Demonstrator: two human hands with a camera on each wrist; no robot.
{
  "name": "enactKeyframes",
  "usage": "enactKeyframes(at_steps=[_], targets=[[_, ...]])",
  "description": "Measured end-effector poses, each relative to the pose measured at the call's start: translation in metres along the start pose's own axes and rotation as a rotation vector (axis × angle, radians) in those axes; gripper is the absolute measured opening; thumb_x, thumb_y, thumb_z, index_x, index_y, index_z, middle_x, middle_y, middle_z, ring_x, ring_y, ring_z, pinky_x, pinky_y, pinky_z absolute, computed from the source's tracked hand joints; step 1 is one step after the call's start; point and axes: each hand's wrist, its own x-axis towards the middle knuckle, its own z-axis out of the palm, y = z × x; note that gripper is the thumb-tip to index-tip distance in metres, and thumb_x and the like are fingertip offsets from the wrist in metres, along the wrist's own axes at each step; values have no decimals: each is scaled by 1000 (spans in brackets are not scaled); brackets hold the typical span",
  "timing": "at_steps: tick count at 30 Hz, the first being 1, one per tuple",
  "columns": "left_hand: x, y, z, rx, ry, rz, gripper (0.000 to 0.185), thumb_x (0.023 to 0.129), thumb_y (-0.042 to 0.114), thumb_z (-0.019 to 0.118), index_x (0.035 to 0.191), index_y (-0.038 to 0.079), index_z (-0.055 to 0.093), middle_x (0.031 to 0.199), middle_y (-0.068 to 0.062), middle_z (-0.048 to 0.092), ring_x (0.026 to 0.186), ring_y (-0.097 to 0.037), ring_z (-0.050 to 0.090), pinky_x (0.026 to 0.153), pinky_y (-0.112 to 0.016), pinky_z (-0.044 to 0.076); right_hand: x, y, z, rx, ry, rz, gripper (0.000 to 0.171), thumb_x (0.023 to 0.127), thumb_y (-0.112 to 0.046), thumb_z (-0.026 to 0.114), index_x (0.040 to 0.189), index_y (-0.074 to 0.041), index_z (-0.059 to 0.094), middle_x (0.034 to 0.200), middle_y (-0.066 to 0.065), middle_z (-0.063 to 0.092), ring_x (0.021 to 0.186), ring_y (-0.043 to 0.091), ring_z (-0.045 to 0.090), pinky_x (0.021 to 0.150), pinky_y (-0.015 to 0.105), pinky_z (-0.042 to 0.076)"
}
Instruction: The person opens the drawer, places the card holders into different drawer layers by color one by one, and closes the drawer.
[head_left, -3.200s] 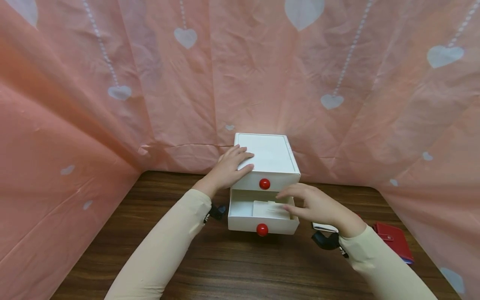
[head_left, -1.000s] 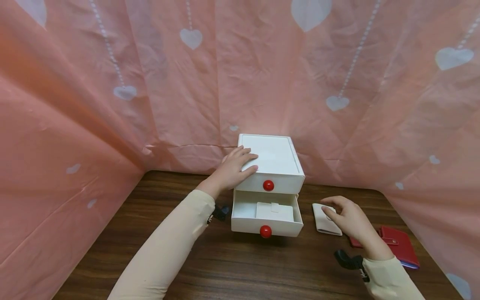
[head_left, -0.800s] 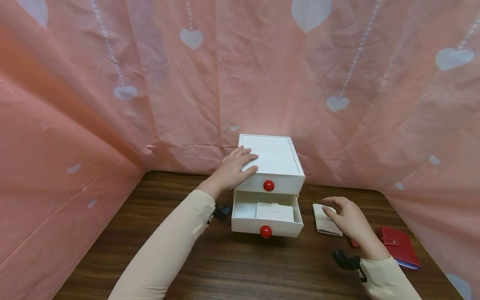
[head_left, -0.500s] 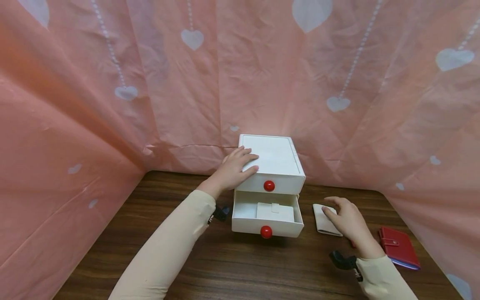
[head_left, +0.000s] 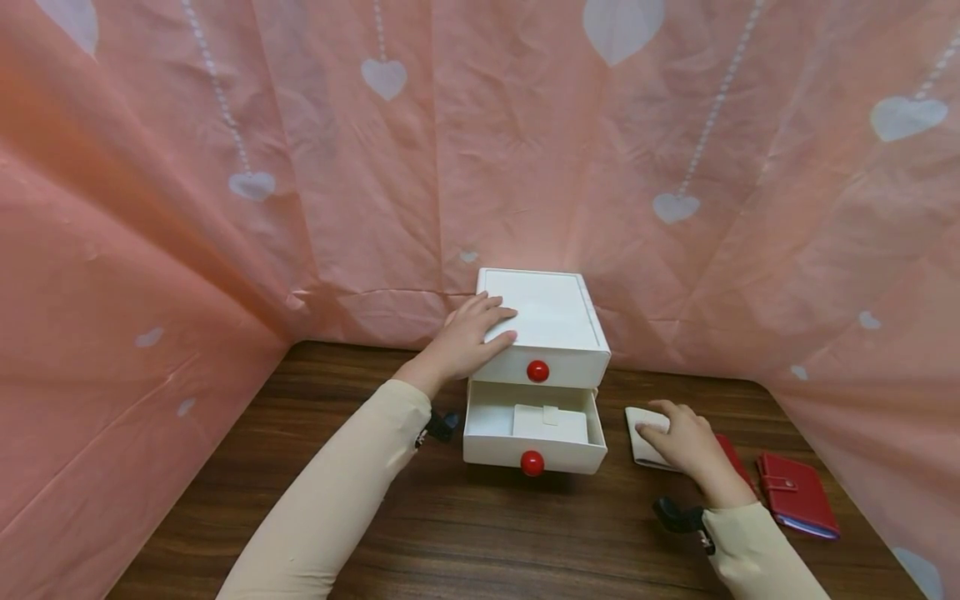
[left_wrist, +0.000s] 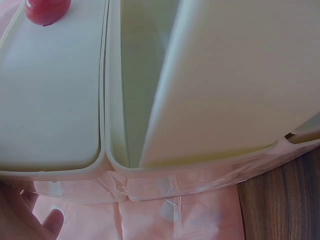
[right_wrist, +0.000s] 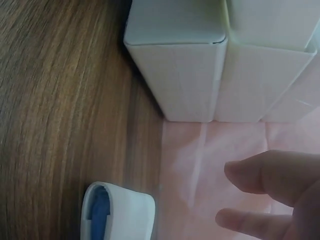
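My left hand (head_left: 465, 337) rests on the left side of the top of a small white drawer cabinet (head_left: 551, 304), fingers spread. The cabinet's lower drawer (head_left: 487, 447), with a red knob (head_left: 532, 463), is pulled out; a white snap-tab wallet (head_left: 555, 427) lies inside. My right hand (head_left: 686, 446) hovers over a second white wallet (head_left: 645, 450) on the table, covering part of it. In the right wrist view, thumb and finger are apart with nothing between them, and the white wallet (right_wrist: 127, 215) shows a blue inside.
To the right on the wooden table (head_left: 480, 542) lies a red wallet (head_left: 802, 500) with a snap strap. Another red item (head_left: 733, 454) shows partly behind my right hand. The upper drawer (head_left: 498, 367) is closed. A pink curtain (head_left: 495, 167) surrounds the table.
My right hand has left the open drawer and moved right, over the white wallet on the table, shifting slightly left in the last half second. My left hand stays on the cabinet.
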Motion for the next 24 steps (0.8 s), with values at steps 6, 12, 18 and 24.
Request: enactKeyframes(at_steps=[6, 12, 18, 24], targets=[[1, -1, 1, -2, 11, 4, 50, 104, 48, 46, 147, 22, 52, 160, -5, 34, 152, -24, 15, 118, -57, 16, 3, 1, 3, -11, -40, 35, 60, 94, -34, 65, 136, 6, 51, 129, 42, 48, 114, 65, 41, 90, 73, 38], [1, -1, 2, 4, 3, 2, 51, 104, 49, 46, 147, 23, 52, 160, -4, 34, 152, -24, 14, 118, -57, 16, 6, 7, 9, -42, -48, 75, 63, 93, -36, 65, 136, 8, 51, 129, 42, 47, 113, 64, 42, 89, 71, 38], [1, -2, 2, 2, 14, 5, 50, 104, 49, 46, 146, 23, 52, 160, -4, 34, 152, -24, 14, 117, -59, 17, 9, 9, 12, -68, -57, 77, 63, 92, -38, 66, 134, 8, 51, 125, 42, 49, 110, 63, 43, 87, 67, 38], [1, -3, 3, 1, 13, 3, 50, 103, 49, 46, 146, 23, 52, 160, -4, 34, 152, -24, 14, 118, -58, 17, 12, 11, 16, -74, -84, 85, 67, 91, -40, 66, 134, 8, 50, 124, 42, 48, 107, 61, 43, 86, 65, 39]])
